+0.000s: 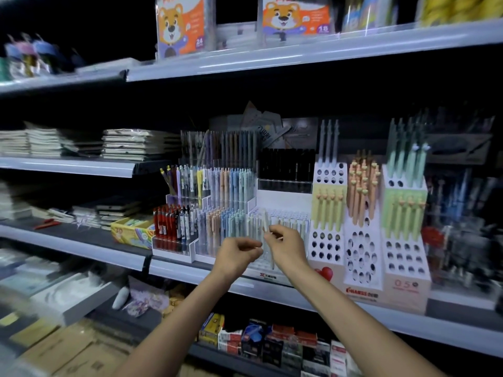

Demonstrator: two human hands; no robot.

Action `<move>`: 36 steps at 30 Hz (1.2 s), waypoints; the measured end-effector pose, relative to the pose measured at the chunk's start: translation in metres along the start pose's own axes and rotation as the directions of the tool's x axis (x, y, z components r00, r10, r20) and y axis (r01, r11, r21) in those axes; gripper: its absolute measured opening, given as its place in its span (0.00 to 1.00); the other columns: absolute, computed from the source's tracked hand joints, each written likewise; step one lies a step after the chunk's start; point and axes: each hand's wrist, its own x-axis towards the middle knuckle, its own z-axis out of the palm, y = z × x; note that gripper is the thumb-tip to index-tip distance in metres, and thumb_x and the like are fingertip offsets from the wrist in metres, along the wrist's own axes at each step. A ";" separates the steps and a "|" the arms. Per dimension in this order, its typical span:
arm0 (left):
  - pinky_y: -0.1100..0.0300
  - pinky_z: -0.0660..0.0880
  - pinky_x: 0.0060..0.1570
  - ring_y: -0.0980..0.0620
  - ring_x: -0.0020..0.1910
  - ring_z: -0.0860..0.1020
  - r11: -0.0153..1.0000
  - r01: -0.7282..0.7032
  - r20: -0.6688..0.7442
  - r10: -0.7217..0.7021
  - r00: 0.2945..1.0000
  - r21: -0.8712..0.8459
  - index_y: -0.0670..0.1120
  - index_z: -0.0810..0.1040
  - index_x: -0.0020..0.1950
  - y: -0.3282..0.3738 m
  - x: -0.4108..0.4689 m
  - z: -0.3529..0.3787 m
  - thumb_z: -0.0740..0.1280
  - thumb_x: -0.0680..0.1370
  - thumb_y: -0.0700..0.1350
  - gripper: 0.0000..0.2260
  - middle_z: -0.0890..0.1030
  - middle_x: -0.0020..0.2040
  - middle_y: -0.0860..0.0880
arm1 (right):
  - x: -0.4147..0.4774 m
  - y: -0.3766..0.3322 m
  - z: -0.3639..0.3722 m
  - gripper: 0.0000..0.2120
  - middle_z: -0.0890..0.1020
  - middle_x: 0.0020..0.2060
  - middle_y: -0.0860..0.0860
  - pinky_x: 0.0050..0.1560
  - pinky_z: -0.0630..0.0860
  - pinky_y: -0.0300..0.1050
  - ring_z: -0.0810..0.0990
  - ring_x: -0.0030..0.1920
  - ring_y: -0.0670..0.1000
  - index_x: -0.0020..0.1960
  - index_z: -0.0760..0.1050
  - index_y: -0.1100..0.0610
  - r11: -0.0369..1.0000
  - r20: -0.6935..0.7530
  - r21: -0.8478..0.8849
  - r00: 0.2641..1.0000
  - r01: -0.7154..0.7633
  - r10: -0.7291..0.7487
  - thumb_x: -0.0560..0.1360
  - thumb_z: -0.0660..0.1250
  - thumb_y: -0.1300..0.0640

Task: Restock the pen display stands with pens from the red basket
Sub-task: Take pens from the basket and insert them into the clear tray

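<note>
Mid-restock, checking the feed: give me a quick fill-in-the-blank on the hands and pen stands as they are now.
1. The right hand pinches a pale ___, held upright.
2. The red pens stand at the ___ end of the lowest row.
3. The peach pens stand ___ the yellow pens and the green pens.
Missing words: pen; left; between.
</note>
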 end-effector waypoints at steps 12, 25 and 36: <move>0.61 0.78 0.41 0.59 0.42 0.85 0.994 -0.094 -0.055 0.097 0.994 0.056 0.46 0.89 0.47 -0.017 0.012 0.000 0.78 0.76 0.43 0.02 0.88 0.40 0.53 | 0.005 0.011 0.008 0.06 0.87 0.37 0.48 0.49 0.85 0.56 0.87 0.41 0.50 0.48 0.87 0.55 0.996 -0.002 0.086 1.000 0.011 -0.011 0.72 0.77 0.60; 0.49 0.84 0.49 0.58 0.42 0.85 0.979 -0.065 -0.227 0.109 0.968 0.195 0.53 0.89 0.46 -0.022 0.069 -0.004 0.79 0.74 0.50 0.03 0.87 0.39 0.57 | 0.040 -0.008 0.028 0.03 0.87 0.36 0.48 0.46 0.83 0.47 0.84 0.39 0.45 0.45 0.88 0.55 0.977 -0.094 -0.114 0.977 0.180 -0.191 0.75 0.75 0.61; 0.57 0.79 0.40 0.52 0.44 0.84 0.938 0.094 -0.308 0.015 0.951 0.334 0.55 0.89 0.49 -0.032 0.068 0.015 0.76 0.76 0.54 0.06 0.88 0.43 0.53 | 0.048 0.014 0.042 0.04 0.87 0.36 0.50 0.44 0.82 0.45 0.84 0.40 0.48 0.44 0.87 0.58 0.985 -0.097 -0.142 0.989 0.095 -0.109 0.74 0.75 0.64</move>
